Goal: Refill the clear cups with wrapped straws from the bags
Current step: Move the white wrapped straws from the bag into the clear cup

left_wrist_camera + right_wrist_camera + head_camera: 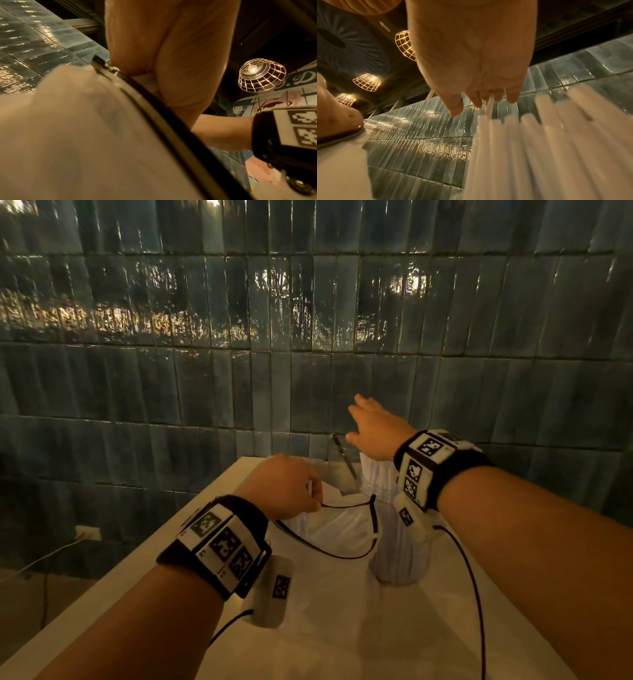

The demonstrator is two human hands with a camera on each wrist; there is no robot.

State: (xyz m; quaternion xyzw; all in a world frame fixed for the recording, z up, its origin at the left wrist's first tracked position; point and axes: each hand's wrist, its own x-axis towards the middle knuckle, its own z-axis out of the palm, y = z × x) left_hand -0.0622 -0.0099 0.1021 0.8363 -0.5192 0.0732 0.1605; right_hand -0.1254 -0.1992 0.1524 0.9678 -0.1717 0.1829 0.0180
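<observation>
Nearest the camera, both my forearms reach out over the pale bench [144, 573], each wrist banded with black-and-white markers. My left grip [284, 486] is curled round the dark-rimmed mouth of the bag [337, 529], pinching its edge near the middle of the bench. I judge I hold it this way so that the opening stays up and wide while the other hand works. In the left wrist view the bag's pale, soft wall [72, 135] fills the lower part, with the black rim running across it under my fingers [180, 74].

My right grip [375, 428] hovers above the clear cup [399, 556], which stands upright just right of the bag, toward the bench's far edge by the tiled wall [239, 337]. The fingers are spread and fairly straight, yet in the right wrist view one thin wrapped straw [489, 106] sits between two of the fingers [456, 105], so the hand lightly pinches that single straw above the rest. I would guess it is being guided down among the others.

As for contents: the cup already holds a dense stand of wrapped straws [378, 474], their white tops fanning out above its rim; it looks close to full. What remains inside the bag I cannot tell, since its wall is cloudy and my hand covers part of the mouth. A second dark-edged, clear bag or sleeve [344, 463] stands behind, near the far edge.
</observation>
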